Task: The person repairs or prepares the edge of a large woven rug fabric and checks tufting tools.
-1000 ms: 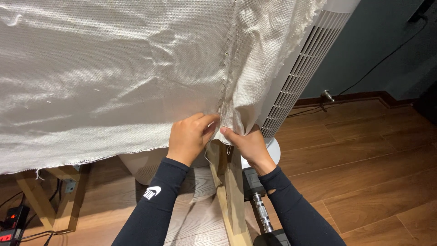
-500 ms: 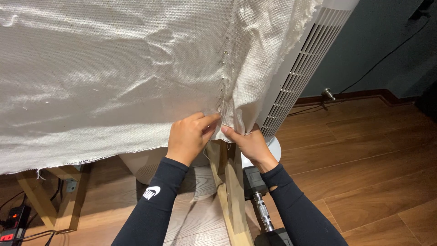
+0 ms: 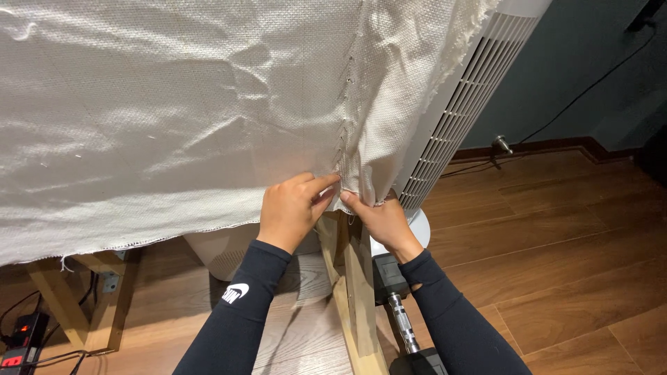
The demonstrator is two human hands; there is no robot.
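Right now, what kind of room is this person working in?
Probably a room at home used as a small workshop. Both hands, left hand and right hand, pinch white woven cloth at a wooden frame. A white tower fan, a dumbbell and a wood floor look homely.

- The white tower fan (image 3: pixel 458 118) stands close on the right, crowding that side.
- The wooden post (image 3: pixel 351 278) and the dumbbell (image 3: pixel 399 316) block below.
- Bare wood floor (image 3: pixel 556 264) farther right lies open.

A home room: wood floor (image 3: pixel 556 278) with a white tower fan (image 3: pixel 458 118), a dumbbell (image 3: pixel 403 326) by it, and a power strip (image 3: pixel 17 340) far off.
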